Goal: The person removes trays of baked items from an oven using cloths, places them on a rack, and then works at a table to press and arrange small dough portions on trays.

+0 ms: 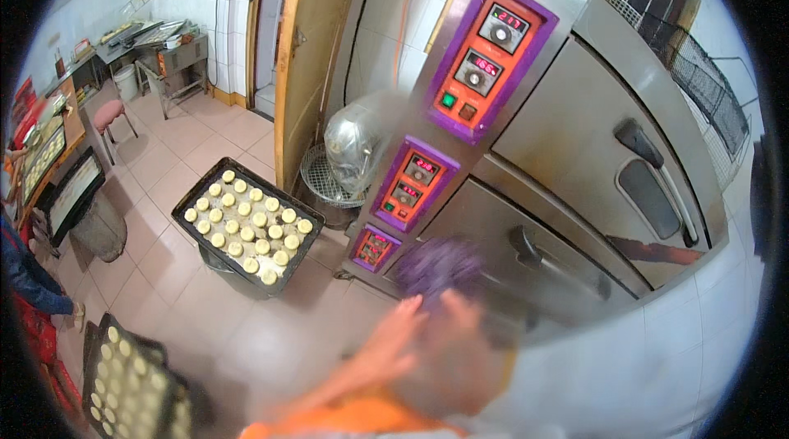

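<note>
A purple cloth point(440, 265), smeared by motion, is in front of the lower part of the steel oven point(567, 131). My left hand point(400, 330) reaches up to its lower edge, and the fingertips look closed on the cloth. Beside it, my right hand point(462, 320) is at the same edge, too blurred for its fingers to be made out. Left of my hands, a black baking tray point(191, 221) with rows of round pale dough pieces rests on a grey bin-like support point(238, 279). The oven's upper door point(588, 110) is shut, with a black handle and small window.
Another dough-filled tray point(136, 385) is at the lower left. A person in dark blue and red point(37, 274) is at the left edge, near a work table. Behind stand a pink stool point(108, 114), an open wooden door point(300, 44) and a plastic-covered fan-like thing point(353, 143).
</note>
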A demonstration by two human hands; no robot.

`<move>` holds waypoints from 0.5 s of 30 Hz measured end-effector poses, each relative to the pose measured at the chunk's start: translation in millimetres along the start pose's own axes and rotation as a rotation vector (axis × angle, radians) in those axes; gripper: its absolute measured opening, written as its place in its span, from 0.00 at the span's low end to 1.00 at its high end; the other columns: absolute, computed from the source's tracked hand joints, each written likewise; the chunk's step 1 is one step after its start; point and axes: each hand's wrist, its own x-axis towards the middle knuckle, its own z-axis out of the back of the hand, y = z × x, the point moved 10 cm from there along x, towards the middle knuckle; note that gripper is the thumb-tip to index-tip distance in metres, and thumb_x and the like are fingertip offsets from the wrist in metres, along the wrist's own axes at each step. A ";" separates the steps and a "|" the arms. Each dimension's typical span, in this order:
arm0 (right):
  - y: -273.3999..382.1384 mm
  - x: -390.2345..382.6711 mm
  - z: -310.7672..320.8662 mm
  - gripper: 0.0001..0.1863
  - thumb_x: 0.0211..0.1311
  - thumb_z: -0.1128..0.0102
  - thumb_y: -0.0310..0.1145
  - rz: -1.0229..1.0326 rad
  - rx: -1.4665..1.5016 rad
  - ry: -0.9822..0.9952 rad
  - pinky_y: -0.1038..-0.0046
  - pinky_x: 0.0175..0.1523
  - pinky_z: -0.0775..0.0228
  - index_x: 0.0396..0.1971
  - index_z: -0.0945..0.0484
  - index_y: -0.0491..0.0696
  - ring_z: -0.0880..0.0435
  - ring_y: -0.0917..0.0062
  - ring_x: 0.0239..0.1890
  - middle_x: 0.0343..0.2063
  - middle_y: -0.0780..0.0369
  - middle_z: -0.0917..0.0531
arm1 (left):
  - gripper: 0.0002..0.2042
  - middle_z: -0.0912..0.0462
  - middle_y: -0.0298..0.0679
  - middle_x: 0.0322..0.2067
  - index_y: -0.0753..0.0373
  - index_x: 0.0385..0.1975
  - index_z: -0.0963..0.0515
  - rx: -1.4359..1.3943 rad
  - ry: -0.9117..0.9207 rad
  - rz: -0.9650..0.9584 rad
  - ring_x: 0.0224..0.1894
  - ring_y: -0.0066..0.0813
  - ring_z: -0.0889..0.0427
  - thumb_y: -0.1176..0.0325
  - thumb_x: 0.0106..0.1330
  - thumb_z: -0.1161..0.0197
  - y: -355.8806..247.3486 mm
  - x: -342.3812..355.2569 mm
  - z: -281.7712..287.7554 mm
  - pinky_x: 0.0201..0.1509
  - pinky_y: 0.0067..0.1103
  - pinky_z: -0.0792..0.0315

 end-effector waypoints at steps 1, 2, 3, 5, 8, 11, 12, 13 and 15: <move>7.6 11.0 -8.0 0.30 0.58 0.45 0.38 0.027 0.000 -0.025 0.67 0.55 0.39 0.57 0.45 0.44 0.31 0.74 0.49 0.48 0.57 0.29 | 0.30 0.41 0.49 0.60 0.63 0.53 0.34 0.025 -0.064 0.016 0.63 0.48 0.46 0.66 0.46 0.40 0.7 9.7 23.7 0.66 0.36 0.52; 16.5 26.5 -18.7 0.31 0.57 0.44 0.38 0.056 0.004 -0.040 0.67 0.56 0.39 0.57 0.45 0.44 0.32 0.73 0.50 0.49 0.57 0.30 | 0.30 0.42 0.48 0.60 0.64 0.54 0.35 0.059 -0.138 0.037 0.64 0.47 0.47 0.66 0.46 0.39 4.7 16.7 50.1 0.67 0.35 0.53; 31.7 45.8 -41.5 0.31 0.57 0.44 0.38 0.110 -0.006 -0.006 0.67 0.56 0.39 0.57 0.45 0.44 0.32 0.73 0.50 0.49 0.57 0.30 | 0.29 0.43 0.47 0.61 0.63 0.55 0.37 0.147 -0.187 0.078 0.64 0.45 0.46 0.65 0.50 0.40 14.6 17.5 80.2 0.66 0.35 0.52; 76.5 72.7 -45.5 0.30 0.57 0.45 0.37 0.238 -0.087 0.024 0.67 0.56 0.39 0.57 0.45 0.44 0.31 0.73 0.50 0.48 0.57 0.29 | 0.27 0.42 0.47 0.60 0.62 0.55 0.37 0.157 -0.270 0.183 0.63 0.44 0.45 0.64 0.53 0.42 29.9 31.0 98.8 0.66 0.35 0.50; 60.6 98.1 -84.0 0.29 0.57 0.45 0.37 0.227 -0.088 0.169 0.67 0.56 0.39 0.56 0.44 0.44 0.31 0.73 0.50 0.48 0.57 0.29 | 0.23 0.41 0.46 0.60 0.62 0.53 0.35 0.229 -0.382 0.345 0.63 0.43 0.43 0.63 0.57 0.44 44.5 22.3 124.9 0.64 0.35 0.48; -6.0 91.6 -156.4 0.28 0.57 0.45 0.36 0.087 -0.108 0.419 0.67 0.56 0.39 0.55 0.43 0.44 0.31 0.73 0.50 0.48 0.57 0.29 | 0.21 0.40 0.45 0.59 0.63 0.51 0.34 0.308 -0.453 0.555 0.62 0.42 0.42 0.62 0.59 0.46 71.9 -41.2 139.4 0.63 0.34 0.45; -22.5 85.5 -178.8 0.28 0.57 0.45 0.36 0.045 -0.121 0.512 0.68 0.56 0.39 0.55 0.43 0.44 0.31 0.73 0.49 0.48 0.57 0.29 | 0.21 0.39 0.45 0.59 0.63 0.51 0.34 0.322 -0.466 0.626 0.62 0.41 0.41 0.62 0.59 0.47 82.5 -65.6 138.2 0.62 0.34 0.44; -41.9 69.7 -205.2 0.27 0.57 0.45 0.36 -0.002 -0.135 0.623 0.68 0.56 0.39 0.54 0.43 0.44 0.31 0.73 0.49 0.48 0.57 0.29 | 0.20 0.34 0.46 0.55 0.63 0.50 0.34 0.366 -0.547 0.693 0.58 0.40 0.35 0.62 0.59 0.47 86.8 -103.5 140.1 0.59 0.31 0.40; -46.2 54.4 -241.0 0.27 0.58 0.46 0.36 -0.028 -0.129 0.763 0.68 0.56 0.39 0.54 0.43 0.44 0.31 0.73 0.49 0.47 0.57 0.29 | 0.19 0.27 0.44 0.46 0.64 0.49 0.32 0.253 -0.673 0.765 0.50 0.35 0.28 0.62 0.60 0.46 82.4 -133.3 146.3 0.54 0.27 0.35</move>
